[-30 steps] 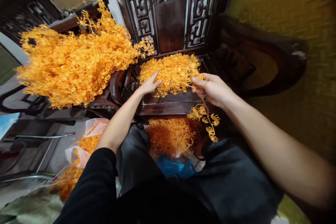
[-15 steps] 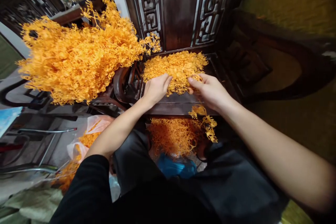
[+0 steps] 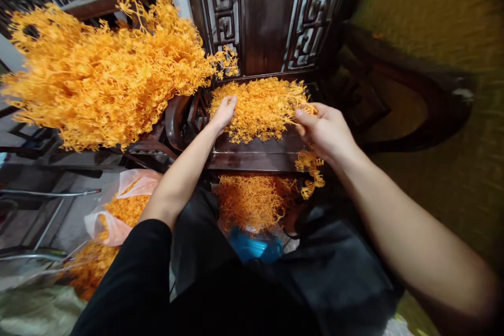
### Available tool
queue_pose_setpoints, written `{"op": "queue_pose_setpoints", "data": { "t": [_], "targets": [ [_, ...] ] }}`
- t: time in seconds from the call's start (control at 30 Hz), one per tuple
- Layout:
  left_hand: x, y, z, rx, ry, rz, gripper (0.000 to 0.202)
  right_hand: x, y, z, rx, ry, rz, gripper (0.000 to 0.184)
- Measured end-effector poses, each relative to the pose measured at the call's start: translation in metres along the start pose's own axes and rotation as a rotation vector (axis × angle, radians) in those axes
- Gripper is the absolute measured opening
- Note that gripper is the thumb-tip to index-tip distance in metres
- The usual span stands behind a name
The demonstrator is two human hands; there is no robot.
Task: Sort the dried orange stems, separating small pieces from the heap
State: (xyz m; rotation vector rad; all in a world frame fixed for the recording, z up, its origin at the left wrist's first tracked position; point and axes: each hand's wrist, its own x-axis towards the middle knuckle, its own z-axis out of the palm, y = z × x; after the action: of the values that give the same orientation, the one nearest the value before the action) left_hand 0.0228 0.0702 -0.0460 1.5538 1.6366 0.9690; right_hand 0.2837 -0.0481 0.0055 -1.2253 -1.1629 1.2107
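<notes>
A flat pile of orange plastic sprigs (image 3: 262, 107) lies on the seat of a dark carved wooden chair (image 3: 255, 155). My left hand (image 3: 223, 114) rests on the pile's left edge, fingers curled into the sprigs. My right hand (image 3: 325, 131) is closed on an orange branching sprig (image 3: 313, 173) that dangles below the fist over the seat's front edge, while its thumb touches the pile's right side.
A big heap of the same orange sprigs (image 3: 98, 73) fills the left on another dark chair. More sprigs sit in a bag between my knees (image 3: 252, 205) and in a clear plastic bag (image 3: 118, 215) on the floor at left. A yellow-green wall (image 3: 441, 63) stands at right.
My left hand slid from the pile's front edge up to its left side. My right hand shifted slightly right, and the dangling sprig rose with it.
</notes>
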Motion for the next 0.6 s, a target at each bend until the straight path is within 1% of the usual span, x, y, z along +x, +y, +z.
{"op": "queue_pose_setpoints", "data": {
  "t": [0.07,0.13,0.2,0.27,0.33,0.4,0.47,0.5,0.57,0.6],
  "targets": [
    [-0.005,0.005,0.003,-0.041,-0.105,-0.022,0.063,-0.002,0.001,0.001,0.022,-0.002,0.003,0.033],
    [-0.017,0.014,0.002,-0.114,-0.194,-0.019,0.07,-0.004,0.0,0.003,0.048,0.012,-0.005,0.034],
    [-0.036,0.026,0.003,-0.219,-0.294,0.029,0.076,-0.007,-0.002,0.005,0.05,0.02,-0.015,0.037],
    [-0.058,0.038,0.007,-0.302,-0.392,0.123,0.075,-0.009,-0.004,0.007,0.028,0.013,-0.015,0.041],
    [-0.077,0.048,0.013,-0.321,-0.429,0.194,0.07,-0.01,-0.005,0.01,0.013,-0.002,-0.011,0.044],
    [-0.087,0.054,0.017,-0.26,-0.419,0.243,0.054,-0.012,-0.005,0.014,0.028,-0.023,-0.004,0.044],
    [-0.088,0.055,0.015,-0.089,-0.379,0.324,0.029,-0.014,-0.006,0.016,0.048,-0.031,0.005,0.041],
    [-0.085,0.053,0.012,0.018,-0.346,0.372,0.021,-0.015,-0.009,0.015,0.049,-0.028,0.006,0.04],
    [-0.075,0.046,0.001,0.218,-0.221,0.424,0.017,-0.018,-0.016,0.012,0.045,0.004,-0.002,0.036],
    [-0.069,0.04,-0.004,0.295,-0.138,0.401,0.017,-0.019,-0.02,0.009,0.052,0.032,-0.009,0.034]
  ]
}}
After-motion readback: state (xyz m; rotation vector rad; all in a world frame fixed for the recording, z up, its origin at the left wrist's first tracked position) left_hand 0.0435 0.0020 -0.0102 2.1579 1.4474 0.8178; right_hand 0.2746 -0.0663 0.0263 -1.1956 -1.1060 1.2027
